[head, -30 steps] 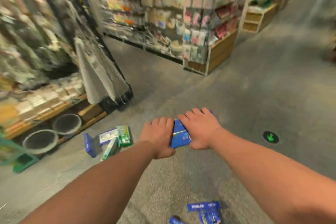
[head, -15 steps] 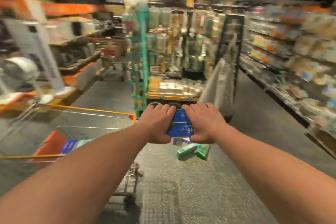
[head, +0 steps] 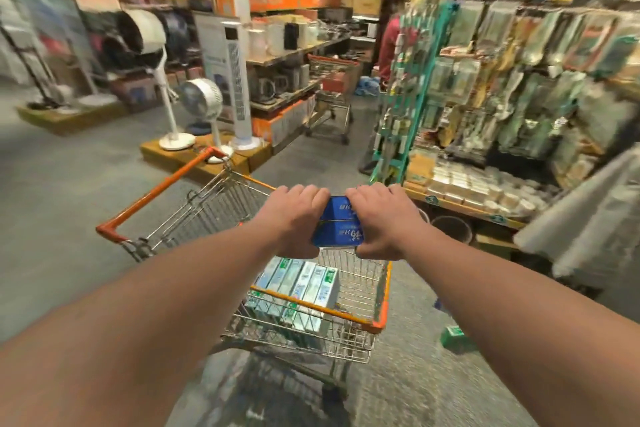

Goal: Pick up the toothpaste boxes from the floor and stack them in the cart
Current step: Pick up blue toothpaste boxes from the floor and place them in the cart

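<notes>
Both hands hold a small stack of blue toothpaste boxes (head: 337, 224) above the wire shopping cart (head: 379, 302). My left hand (head: 294, 218) grips the stack's left end, and my right hand (head: 382, 220) grips its right end. Inside the cart lies a row of several white and green toothpaste boxes (head: 298, 288), packed side by side against the near rim. One green toothpaste box (head: 455, 338) lies on the floor to the right of the cart.
The cart's orange handle (head: 156, 194) points away to the left. Fans on a low wooden platform (head: 194, 156) stand beyond it. A teal rack (head: 405, 121) and hanging goods fill the right side. A person in red (head: 388, 45) and a second cart (head: 329, 97) are down the aisle.
My view has swung left from the floor to the cart. Both hands have carried the blue boxes over the cart's basket, still gripping them at both ends.
</notes>
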{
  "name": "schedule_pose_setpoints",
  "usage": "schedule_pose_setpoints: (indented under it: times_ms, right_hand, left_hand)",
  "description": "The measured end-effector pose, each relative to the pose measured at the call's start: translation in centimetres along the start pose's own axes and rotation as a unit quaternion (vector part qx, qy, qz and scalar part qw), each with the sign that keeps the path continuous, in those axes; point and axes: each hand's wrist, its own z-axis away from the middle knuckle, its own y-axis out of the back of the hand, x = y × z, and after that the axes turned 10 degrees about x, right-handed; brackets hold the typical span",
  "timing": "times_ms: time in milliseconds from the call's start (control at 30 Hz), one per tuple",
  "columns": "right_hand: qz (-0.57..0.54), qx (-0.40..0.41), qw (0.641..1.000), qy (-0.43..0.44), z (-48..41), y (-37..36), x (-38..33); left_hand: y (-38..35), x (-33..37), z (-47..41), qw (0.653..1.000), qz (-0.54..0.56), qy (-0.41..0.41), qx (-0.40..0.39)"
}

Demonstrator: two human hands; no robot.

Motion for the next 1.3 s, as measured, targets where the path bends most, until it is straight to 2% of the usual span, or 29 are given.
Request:
schedule_pose_setpoints:
  times_ms: [333,400,500,567,700,833,1000,1167,1300]
  right_hand:
    - [-0.037,-0.034,0.995,0.087,-11.9,-11.0,4.1]
    - [-0.05,-0.046,0.992,0.107,-13.8,-14.3,5.7]
    - [-0.07,-0.084,0.982,0.153,-15.6,-20.5,7.7]
    - [-0.081,-0.132,0.966,0.205,-15.9,-25.2,8.4]
    - [-0.08,-0.227,0.922,0.304,-15.0,-34.5,8.3]
    - [-0.059,-0.289,0.881,0.369,-12.3,-42.9,6.6]
    - [-0.053,-0.356,0.856,0.372,-9.3,-50.6,4.6]
    - [-0.02,-0.404,0.828,0.388,-8.6,-56.0,2.9]
    - [-0.003,-0.419,0.816,0.397,-8.0,-58.8,2.2]
  left_hand:
    - [-10.5,-5.2,-6.5,0.996,0.021,0.074,-0.039]
    - [-13.1,-4.8,-8.3,0.992,0.036,0.108,-0.051]
    - [-18.1,-2.3,-10.1,0.972,0.071,0.19,-0.116]
    - [-22.2,0.4,-10.4,0.946,0.108,0.253,-0.173]
    - [-30.4,6.8,-9.9,0.871,0.17,0.375,-0.268]
    - [-37.8,12.5,-8.8,0.799,0.186,0.457,-0.345]
    - [-45.2,16.4,-7.7,0.725,0.185,0.532,-0.396]
    - [-51.0,18.8,-7.5,0.636,0.199,0.598,-0.445]
    - [-53.9,20.5,-7.6,0.595,0.203,0.63,-0.456]
